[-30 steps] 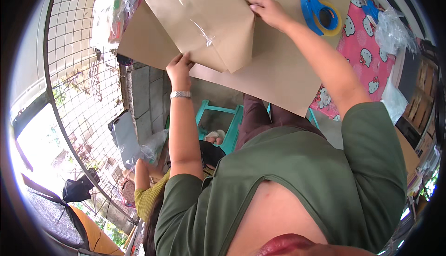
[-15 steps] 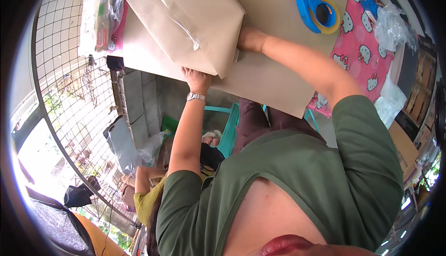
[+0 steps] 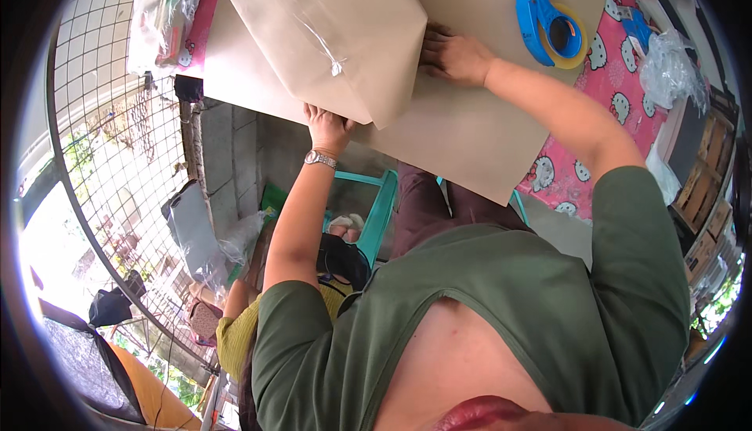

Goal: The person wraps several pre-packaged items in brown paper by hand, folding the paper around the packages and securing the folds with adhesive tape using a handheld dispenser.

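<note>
A large bundle wrapped in brown paper (image 3: 352,47), with clear tape or plastic along its top, lies on a flat brown paper sheet (image 3: 462,141). My left hand (image 3: 325,129), wearing a metal watch, grips the bundle's near lower edge, its fingertips partly hidden against the paper. Beside the bundle's right side, my right hand (image 3: 458,57) lies open on the sheet with its fingers stretched toward the bundle; some fingertips are in shadow. A blue tape dispenser (image 3: 534,24) with a yellowish roll rests on the sheet farther right.
A pink patterned cover (image 3: 603,118) shows under the sheet. Crumpled clear plastic (image 3: 674,71) sits at the right, and a plastic-wrapped packet (image 3: 164,16) at the far left. A teal stool (image 3: 380,204) stands below the table. Another person in a yellow-green top (image 3: 239,341) is at the lower left.
My right hand has come out from the bundle's right side and now shows on the sheet, fingers stretched. The left hand keeps its place at the near edge. The view has shifted slightly.
</note>
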Motion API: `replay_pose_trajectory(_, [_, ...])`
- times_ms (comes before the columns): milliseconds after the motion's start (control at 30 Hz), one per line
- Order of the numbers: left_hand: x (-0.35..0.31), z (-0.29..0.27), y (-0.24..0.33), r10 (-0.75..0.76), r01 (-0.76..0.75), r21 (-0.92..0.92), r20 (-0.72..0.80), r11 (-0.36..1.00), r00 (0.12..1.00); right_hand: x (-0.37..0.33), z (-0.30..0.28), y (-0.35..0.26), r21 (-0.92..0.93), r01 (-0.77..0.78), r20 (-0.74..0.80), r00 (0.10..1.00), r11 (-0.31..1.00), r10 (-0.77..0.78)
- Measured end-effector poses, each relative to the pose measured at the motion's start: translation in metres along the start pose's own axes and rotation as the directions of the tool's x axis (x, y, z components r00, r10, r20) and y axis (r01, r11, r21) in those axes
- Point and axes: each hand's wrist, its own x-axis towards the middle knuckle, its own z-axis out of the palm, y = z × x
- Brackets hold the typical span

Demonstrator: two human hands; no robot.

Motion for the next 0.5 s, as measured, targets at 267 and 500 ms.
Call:
replay_pose_trajectory(267, [-0.046,-0.025,0.125,0.073,-0.076,-0.34,-0.023,0.937,0.997,-0.042,0.049,-0.112,-0.029,-0.002,-0.24,0.971,1.0,-0.005])
replay_pose_trajectory(500, [0.018,-0.081,0.024,-0.517,0.202,-0.774,0.568,-0.6,0.64,0.018,-0.047,-0.052,0.894,-0.15,0.397,0.705,-0.423,0.588])
